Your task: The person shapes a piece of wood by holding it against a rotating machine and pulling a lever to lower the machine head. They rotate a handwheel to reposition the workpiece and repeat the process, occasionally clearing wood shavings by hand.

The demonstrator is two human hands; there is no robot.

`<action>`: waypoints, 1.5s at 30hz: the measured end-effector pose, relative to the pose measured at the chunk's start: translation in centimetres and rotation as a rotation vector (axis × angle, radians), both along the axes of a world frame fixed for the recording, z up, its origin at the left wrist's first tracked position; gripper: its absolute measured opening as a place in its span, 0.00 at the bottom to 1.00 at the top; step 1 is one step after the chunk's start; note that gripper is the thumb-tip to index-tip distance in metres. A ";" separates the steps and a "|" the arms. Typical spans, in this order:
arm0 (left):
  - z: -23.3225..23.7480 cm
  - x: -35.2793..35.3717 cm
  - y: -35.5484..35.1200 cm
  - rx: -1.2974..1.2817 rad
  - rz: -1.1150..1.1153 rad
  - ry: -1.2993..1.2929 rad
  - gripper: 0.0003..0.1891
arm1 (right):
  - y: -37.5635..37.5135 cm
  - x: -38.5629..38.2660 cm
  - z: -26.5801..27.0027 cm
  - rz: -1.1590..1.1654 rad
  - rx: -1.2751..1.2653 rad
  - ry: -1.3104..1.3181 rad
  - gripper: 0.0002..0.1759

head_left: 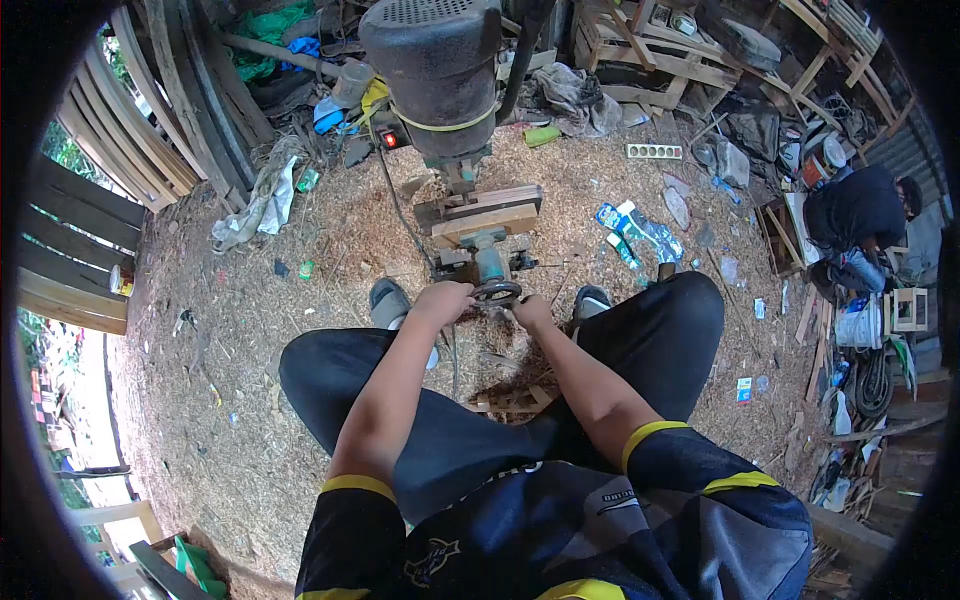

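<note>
A handwheel (497,292) sits at the front of a drilling machine, low between my knees. My left hand (446,301) is closed on the wheel's left side. At its right edge, my right hand (532,313) is curled, its fingers around the rim or a handle there; the exact grip is partly hidden. Beyond the wheel, a wooden piece (486,226) lies clamped across the machine's vise (489,258). The machine's large dark motor housing (430,70) stands above it, with the tool head (460,176) coming down close to the wood.
Wood shavings cover the ground (230,400). A red-lit switch (390,140) and a cable hang left of the machine. Plastic bottles (640,235) and a power strip (654,152) lie to the right. Another person (860,220) sits at far right. Planks (190,90) lean at left.
</note>
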State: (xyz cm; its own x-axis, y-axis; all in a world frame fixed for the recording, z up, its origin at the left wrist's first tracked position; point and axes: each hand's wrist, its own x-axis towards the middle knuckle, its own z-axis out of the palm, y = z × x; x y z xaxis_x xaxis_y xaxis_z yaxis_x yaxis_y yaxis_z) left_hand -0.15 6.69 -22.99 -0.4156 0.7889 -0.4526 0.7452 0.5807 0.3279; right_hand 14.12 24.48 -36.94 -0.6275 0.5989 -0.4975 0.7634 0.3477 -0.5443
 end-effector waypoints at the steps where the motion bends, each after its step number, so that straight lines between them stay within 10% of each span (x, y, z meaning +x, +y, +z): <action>1: 0.2 0.1 0.1 -0.005 -0.001 -0.005 0.14 | -0.2 0.1 0.3 -0.007 0.012 0.008 0.23; 29: 0.2 1.3 -0.4 0.031 0.052 0.072 0.13 | 1.7 0.5 -0.8 -0.109 -0.285 -0.003 0.25; 33: 3.8 1.5 0.4 -0.042 -0.068 0.193 0.14 | 3.2 -1.0 -1.3 -0.058 0.245 0.293 0.25; 40: 13.8 2.4 3.1 0.846 -0.131 0.361 0.20 | 8.1 -11.1 28.1 -0.178 0.073 1.230 0.18; 45: 20.2 3.1 2.8 0.606 -0.196 0.191 0.12 | 7.5 -14.5 47.1 -0.088 0.272 1.754 0.19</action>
State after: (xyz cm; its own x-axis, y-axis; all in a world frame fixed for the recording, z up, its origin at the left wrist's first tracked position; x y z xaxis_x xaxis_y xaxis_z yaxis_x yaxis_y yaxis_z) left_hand 2.96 9.49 -2.79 -0.2672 0.9499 0.1624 0.8956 0.1826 0.4057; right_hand -0.41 31.98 10.14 -0.2270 0.6005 0.7667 -0.5754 0.5525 -0.6031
